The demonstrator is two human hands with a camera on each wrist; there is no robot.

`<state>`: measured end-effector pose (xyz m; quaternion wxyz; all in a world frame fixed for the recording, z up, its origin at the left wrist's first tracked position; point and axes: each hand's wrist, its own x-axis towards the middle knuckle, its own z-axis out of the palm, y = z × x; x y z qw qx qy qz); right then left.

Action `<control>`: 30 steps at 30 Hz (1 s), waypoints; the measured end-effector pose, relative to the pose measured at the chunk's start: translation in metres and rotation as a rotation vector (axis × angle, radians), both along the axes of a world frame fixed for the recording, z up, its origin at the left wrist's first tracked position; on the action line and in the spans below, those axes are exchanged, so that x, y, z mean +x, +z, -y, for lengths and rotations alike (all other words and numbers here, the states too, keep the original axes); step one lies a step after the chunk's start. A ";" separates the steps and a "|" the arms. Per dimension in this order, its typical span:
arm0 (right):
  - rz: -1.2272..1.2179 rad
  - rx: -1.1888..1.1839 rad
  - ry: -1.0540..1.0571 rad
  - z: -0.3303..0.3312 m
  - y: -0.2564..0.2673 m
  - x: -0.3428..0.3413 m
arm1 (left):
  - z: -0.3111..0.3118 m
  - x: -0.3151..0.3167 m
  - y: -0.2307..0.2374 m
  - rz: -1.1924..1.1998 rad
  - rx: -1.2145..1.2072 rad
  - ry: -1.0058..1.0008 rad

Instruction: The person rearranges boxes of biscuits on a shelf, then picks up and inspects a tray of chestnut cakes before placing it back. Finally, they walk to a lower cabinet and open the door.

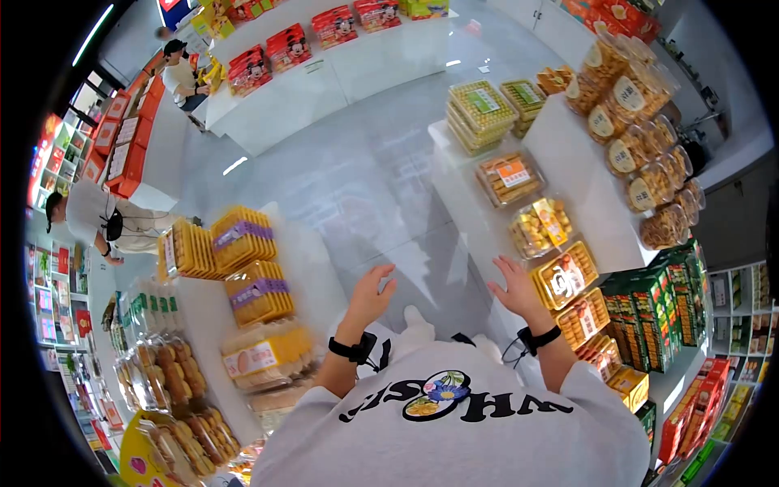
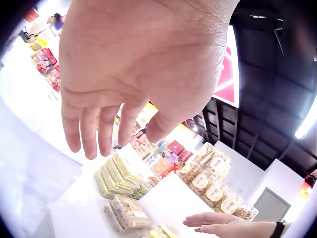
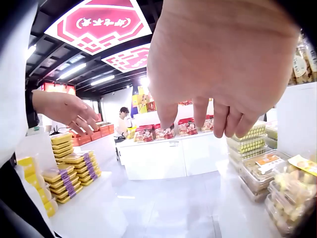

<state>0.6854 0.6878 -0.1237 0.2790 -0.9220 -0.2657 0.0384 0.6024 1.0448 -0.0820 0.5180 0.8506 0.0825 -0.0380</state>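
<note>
Both hands are held out in front of the body above the grey floor, holding nothing. The left hand (image 1: 371, 297) has loosely bent fingers; in the left wrist view its fingers (image 2: 106, 130) hang apart. To its left are stacks of yellow boxes with purple bands (image 1: 258, 292). The right hand (image 1: 519, 289), fingers relaxed, is beside a display of clear snack boxes. Nearest to it are a box of golden pastries (image 1: 563, 276) and a clear box with a yellow label (image 1: 541, 229). Its relaxed fingers (image 3: 233, 121) hang down in the right wrist view.
White counters flank the aisle on both sides. Clear tubs of snacks (image 1: 637, 93) stand stacked on a raised white block at right. Red bags (image 1: 288, 47) line a white counter (image 1: 324, 93) ahead. Two people (image 1: 114, 217) stand at the left.
</note>
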 end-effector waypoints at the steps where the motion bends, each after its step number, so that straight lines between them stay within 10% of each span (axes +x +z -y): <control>1: -0.022 -0.003 -0.001 -0.018 -0.003 0.013 | -0.019 0.001 0.003 -0.026 -0.007 0.021; 11: -0.118 0.071 -0.013 -0.145 -0.027 0.147 | -0.160 0.086 -0.018 -0.039 -0.059 0.135; 30: -0.200 0.126 -0.039 -0.317 -0.005 0.576 | -0.335 0.544 -0.008 -0.048 -0.062 0.113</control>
